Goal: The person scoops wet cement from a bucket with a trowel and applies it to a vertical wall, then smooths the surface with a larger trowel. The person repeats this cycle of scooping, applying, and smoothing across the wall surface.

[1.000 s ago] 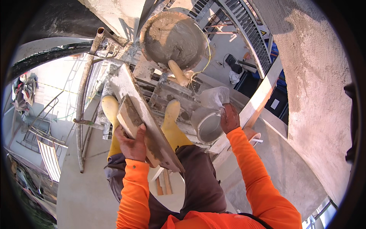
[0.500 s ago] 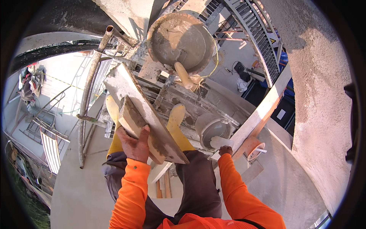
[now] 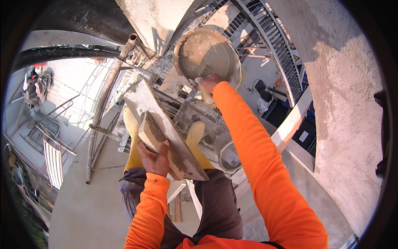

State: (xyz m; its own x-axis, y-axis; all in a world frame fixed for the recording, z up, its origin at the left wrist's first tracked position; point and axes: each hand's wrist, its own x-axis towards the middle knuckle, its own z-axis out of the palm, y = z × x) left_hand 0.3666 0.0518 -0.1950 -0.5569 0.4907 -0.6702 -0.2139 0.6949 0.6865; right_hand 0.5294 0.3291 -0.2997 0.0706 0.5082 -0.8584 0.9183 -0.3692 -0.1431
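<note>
My left hand (image 3: 156, 157) grips the smaller wooden piece (image 3: 150, 133) on a long, plaster-smeared board (image 3: 154, 113), tilted diagonally above my yellow boots (image 3: 195, 135). My right hand (image 3: 210, 84) is closed around a pale cylindrical handle (image 3: 205, 95) at the near rim of a round tub (image 3: 178, 56) of wet grey mortar; part of the fingers is hidden. A smaller grey bucket (image 3: 219, 145), with something translucent inside, stands below, partly behind my right sleeve.
Metal pipes (image 3: 107, 95) rise at left, beside a drop to a pale lower level with stacked frames (image 3: 54, 141). Plank and grating platforms (image 3: 188, 116) lie underfoot. A curved metal walkway (image 3: 277, 50), a pale beam (image 3: 290, 124) and a rough plastered wall (image 3: 344, 116) are at right.
My right hand has left the smaller bucket and translucent item and reached up to the handle at the mortar tub. My left hand still holds the board.
</note>
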